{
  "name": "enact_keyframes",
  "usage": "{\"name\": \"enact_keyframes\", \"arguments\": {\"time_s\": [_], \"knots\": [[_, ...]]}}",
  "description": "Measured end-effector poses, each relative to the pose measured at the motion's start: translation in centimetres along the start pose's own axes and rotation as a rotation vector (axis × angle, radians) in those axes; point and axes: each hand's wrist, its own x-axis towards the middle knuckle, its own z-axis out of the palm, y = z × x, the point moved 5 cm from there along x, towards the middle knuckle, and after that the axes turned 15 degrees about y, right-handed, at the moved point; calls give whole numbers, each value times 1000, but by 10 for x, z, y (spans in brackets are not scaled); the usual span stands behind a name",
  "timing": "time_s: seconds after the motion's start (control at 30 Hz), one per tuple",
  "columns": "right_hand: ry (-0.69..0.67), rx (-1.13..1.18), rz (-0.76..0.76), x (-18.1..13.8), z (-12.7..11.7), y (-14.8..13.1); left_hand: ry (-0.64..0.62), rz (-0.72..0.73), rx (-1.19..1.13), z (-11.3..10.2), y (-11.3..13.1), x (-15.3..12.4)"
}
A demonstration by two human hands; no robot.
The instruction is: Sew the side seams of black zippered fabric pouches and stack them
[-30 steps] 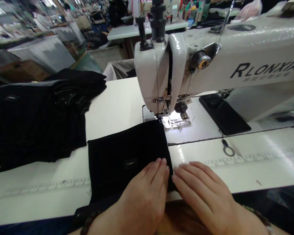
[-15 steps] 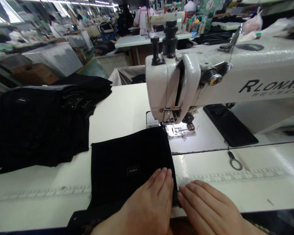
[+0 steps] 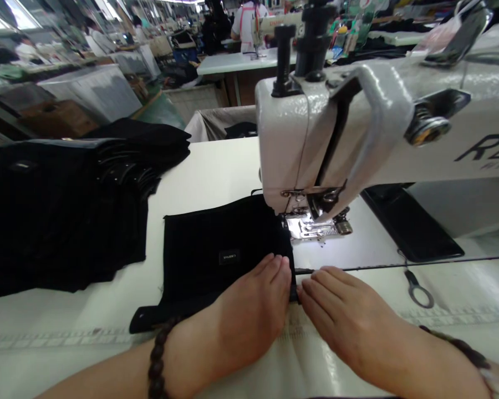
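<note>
A black fabric piece with a small label lies flat on the white sewing table, its far right corner under the head of the white sewing machine. My left hand rests flat on the fabric's near right part, fingers together and stretched out. My right hand lies flat on the table beside the fabric's right edge, fingertips touching that edge. The lit presser foot and needle plate sit just beyond my fingers.
A tall stack of black fabric pieces fills the table's left side. A black phone lies under the machine arm, a small metal ring tool nearby. Other work tables and people are far behind.
The fabric has slid away from me toward the machine head, with both hands moving forward along it. The view has shifted closer and rightward.
</note>
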Motion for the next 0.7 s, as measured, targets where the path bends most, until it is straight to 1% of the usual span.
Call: {"name": "enact_keyframes", "arguments": {"time_s": [0.17, 0.37, 0.47, 0.5, 0.53, 0.63, 0.7], "knots": [[-25, -24, -25, 8, 9, 16, 28, 11, 5, 11, -16, 5], [14, -100, -39, 15, 18, 33, 3, 66, 40, 19, -34, 15], [45, -153, -18, 16, 16, 42, -2, 36, -15, 19, -43, 20], [72, -169, 8, 15, 14, 45, -7, -8, -71, 18, -48, 22], [109, -183, 47, 14, 11, 50, -14, -86, -161, 17, -54, 23], [215, -228, 187, 10, 5, 61, -25, -381, -455, 17, -77, 24], [189, -264, 236, 7, 10, 65, -35, -541, -627, 19, -91, 22]]}}
